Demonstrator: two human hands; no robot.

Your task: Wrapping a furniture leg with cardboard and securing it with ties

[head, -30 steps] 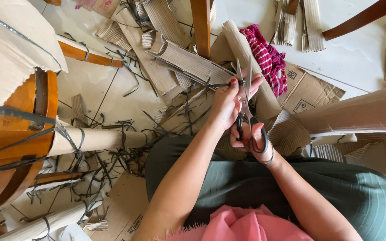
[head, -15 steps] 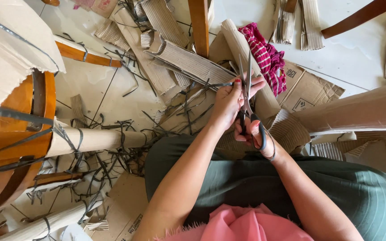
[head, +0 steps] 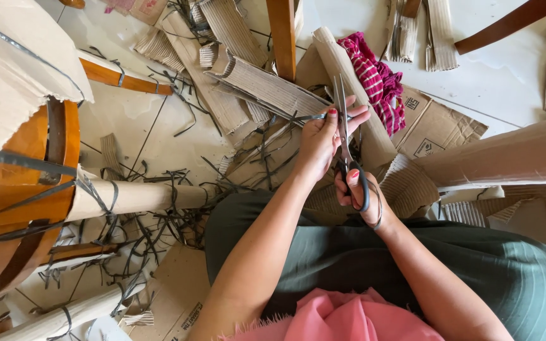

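My left hand (head: 323, 142) pinches a thin black plastic strap (head: 303, 118) that runs off to the left over the cardboard scraps. My right hand (head: 356, 192) has its fingers through the black handles of a pair of scissors (head: 344, 126). The steel blades point away from me, nearly closed, right beside the fingertips of my left hand where the strap is held. Both hands are above my lap, over a dark green skirt (head: 475, 265).
Torn corrugated cardboard (head: 266, 85) and several cut black straps (head: 159, 221) litter the tiled floor. A wooden chair part wrapped in cardboard and straps (head: 26, 183) stands at left. A red striped cloth (head: 377, 79) lies ahead, a cardboard-wrapped piece (head: 507, 155) at right.
The scissor blades have gone from spread apart to nearly closed at the strap. My right hand has shifted slightly up and toward my left hand.
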